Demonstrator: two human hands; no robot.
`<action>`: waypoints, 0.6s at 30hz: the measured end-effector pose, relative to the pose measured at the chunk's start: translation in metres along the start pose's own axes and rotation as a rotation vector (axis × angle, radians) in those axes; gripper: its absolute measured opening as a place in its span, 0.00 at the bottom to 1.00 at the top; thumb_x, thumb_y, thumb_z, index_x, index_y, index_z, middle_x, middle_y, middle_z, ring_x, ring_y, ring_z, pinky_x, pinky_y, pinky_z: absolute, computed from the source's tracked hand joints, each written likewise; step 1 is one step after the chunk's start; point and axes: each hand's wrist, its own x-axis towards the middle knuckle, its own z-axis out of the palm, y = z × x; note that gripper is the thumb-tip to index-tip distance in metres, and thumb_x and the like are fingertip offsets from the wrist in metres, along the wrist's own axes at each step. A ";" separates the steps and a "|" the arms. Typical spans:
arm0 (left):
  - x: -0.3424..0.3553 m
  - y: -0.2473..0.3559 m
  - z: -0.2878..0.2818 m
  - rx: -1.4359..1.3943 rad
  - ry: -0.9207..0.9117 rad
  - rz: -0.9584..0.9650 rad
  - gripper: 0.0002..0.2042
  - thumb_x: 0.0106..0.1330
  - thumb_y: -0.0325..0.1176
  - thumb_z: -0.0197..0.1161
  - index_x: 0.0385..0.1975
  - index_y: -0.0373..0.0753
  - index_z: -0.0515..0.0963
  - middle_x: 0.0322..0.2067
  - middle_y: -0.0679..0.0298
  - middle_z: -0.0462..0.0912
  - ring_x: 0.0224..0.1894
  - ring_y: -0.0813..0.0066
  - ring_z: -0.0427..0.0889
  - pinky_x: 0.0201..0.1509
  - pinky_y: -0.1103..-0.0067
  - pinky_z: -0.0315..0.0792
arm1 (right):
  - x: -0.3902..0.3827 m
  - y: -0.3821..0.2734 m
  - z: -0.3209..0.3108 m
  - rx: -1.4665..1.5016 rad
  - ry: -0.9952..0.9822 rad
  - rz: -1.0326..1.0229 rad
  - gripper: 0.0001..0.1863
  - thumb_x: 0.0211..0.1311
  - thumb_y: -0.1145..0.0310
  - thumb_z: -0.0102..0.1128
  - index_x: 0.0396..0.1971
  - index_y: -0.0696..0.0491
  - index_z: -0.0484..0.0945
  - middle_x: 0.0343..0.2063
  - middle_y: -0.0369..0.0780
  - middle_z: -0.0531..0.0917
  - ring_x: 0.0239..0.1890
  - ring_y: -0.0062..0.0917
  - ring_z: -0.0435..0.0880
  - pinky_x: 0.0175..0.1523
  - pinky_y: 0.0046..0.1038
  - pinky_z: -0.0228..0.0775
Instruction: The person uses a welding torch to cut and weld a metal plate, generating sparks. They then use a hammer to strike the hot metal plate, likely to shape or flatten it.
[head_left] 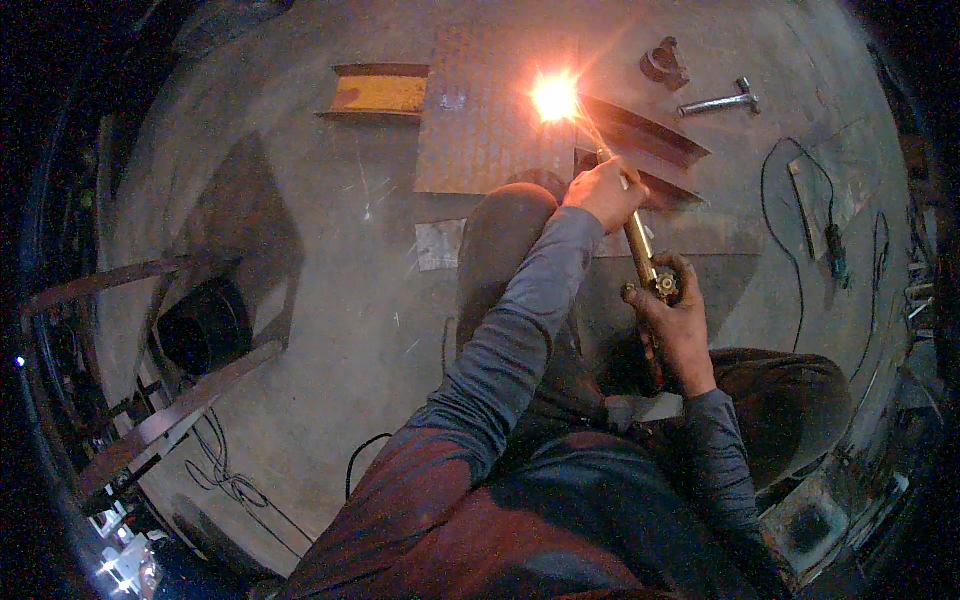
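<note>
A brass cutting torch slants up and away from me, its tip ending in a glaring orange-white light. My left hand is closed around the front of the torch, close behind the tip. Lower down, my right hand grips the rear part by a round valve knob. The glare falls at the right side of a patterned metal plate and hides the spot under it. Rusty steel beams show on either side of the plate: a yellow-painted one at left, a reddish-brown one at right.
A hammer and a dark curved metal piece lie at the far right. Black cable loops over the floor nearby. At left stand a rusty metal frame and a dark round opening. More cables lie below.
</note>
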 end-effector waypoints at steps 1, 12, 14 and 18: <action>0.001 0.000 0.000 -0.003 0.004 0.014 0.20 0.63 0.52 0.65 0.46 0.45 0.83 0.46 0.50 0.86 0.52 0.50 0.85 0.58 0.61 0.76 | 0.000 0.001 0.000 0.008 0.002 -0.006 0.30 0.58 0.70 0.74 0.57 0.49 0.68 0.23 0.33 0.77 0.15 0.16 0.73 0.17 0.22 0.63; 0.006 -0.005 0.006 0.018 0.036 0.019 0.20 0.62 0.52 0.66 0.46 0.45 0.83 0.46 0.50 0.86 0.50 0.52 0.85 0.56 0.62 0.77 | 0.003 0.008 -0.003 -0.041 0.003 0.005 0.33 0.57 0.67 0.75 0.61 0.43 0.68 0.32 0.38 0.81 0.17 0.19 0.74 0.18 0.24 0.68; 0.008 -0.006 0.006 0.032 0.043 0.034 0.20 0.62 0.51 0.66 0.46 0.45 0.83 0.45 0.51 0.86 0.49 0.53 0.86 0.54 0.62 0.78 | 0.003 0.006 -0.001 -0.020 0.007 -0.013 0.30 0.59 0.69 0.73 0.59 0.46 0.67 0.26 0.35 0.78 0.16 0.17 0.73 0.17 0.22 0.64; 0.004 -0.003 0.004 -0.010 0.023 0.007 0.19 0.62 0.51 0.66 0.46 0.45 0.82 0.43 0.51 0.87 0.46 0.54 0.87 0.52 0.63 0.79 | 0.004 0.009 0.000 0.013 0.002 -0.027 0.29 0.59 0.71 0.73 0.58 0.47 0.67 0.23 0.32 0.76 0.17 0.15 0.72 0.18 0.21 0.63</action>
